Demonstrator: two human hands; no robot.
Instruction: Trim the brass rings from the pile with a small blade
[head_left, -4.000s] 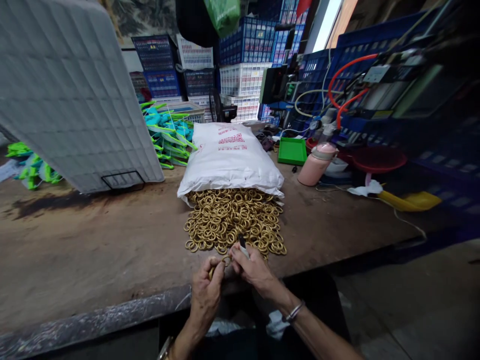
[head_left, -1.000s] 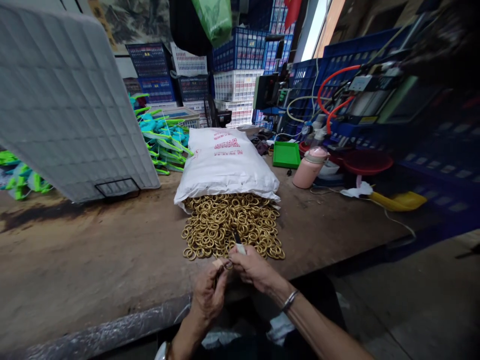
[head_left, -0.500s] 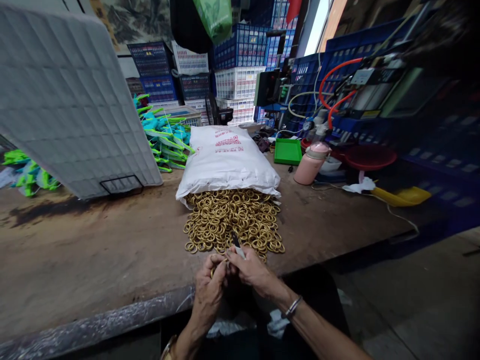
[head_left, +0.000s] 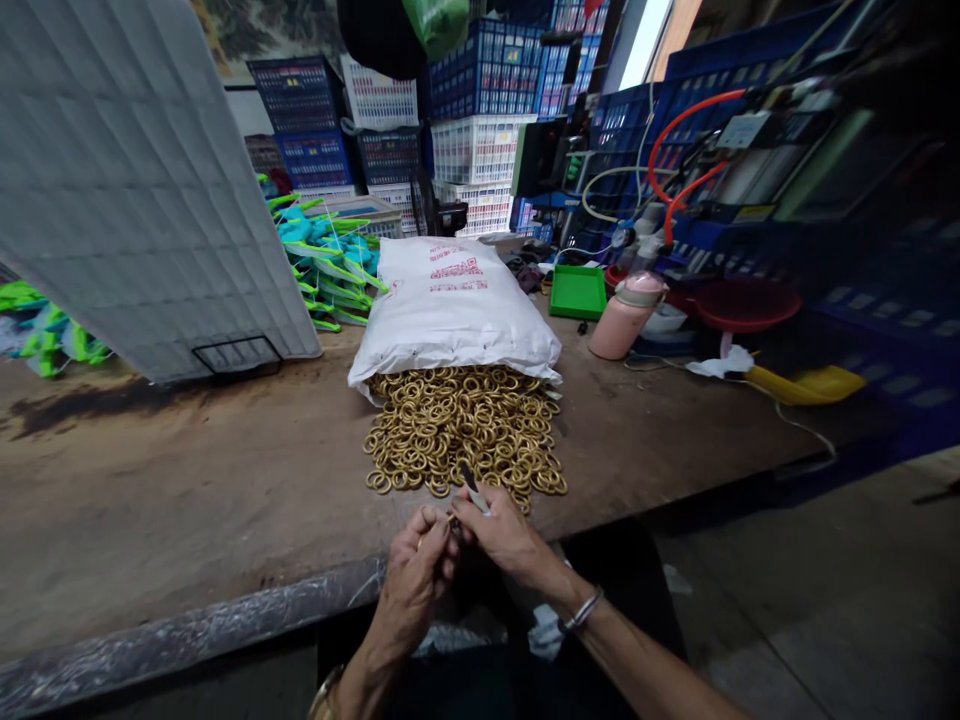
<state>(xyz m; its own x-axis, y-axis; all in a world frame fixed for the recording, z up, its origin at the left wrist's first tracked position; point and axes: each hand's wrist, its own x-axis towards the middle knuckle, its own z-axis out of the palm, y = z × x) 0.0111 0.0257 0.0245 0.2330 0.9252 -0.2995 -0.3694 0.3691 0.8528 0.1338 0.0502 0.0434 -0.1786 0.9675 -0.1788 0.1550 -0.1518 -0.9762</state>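
A heap of brass rings [head_left: 461,432] spills from the open mouth of a white sack [head_left: 454,305] lying on the brown workbench [head_left: 187,500]. Close to the bench's near edge, my left hand [head_left: 415,578] is closed around a brass ring [head_left: 448,519]. My right hand [head_left: 504,533] is closed on a small knife [head_left: 472,485] whose dark blade sticks up toward the heap. Both hands meet just in front of the heap, fingertips touching at the ring.
A grey gridded panel [head_left: 127,190] leans at the left, with green and blue plastic parts [head_left: 326,260] behind it. A green tray [head_left: 576,292], a pink bottle [head_left: 626,315], a red basin [head_left: 746,303] and a yellow scoop [head_left: 806,384] sit at the right. Stacked crates [head_left: 480,140] fill the back.
My hands stay together at the bench edge, working the ring and knife with small shifts. The camera view has tilted slightly.
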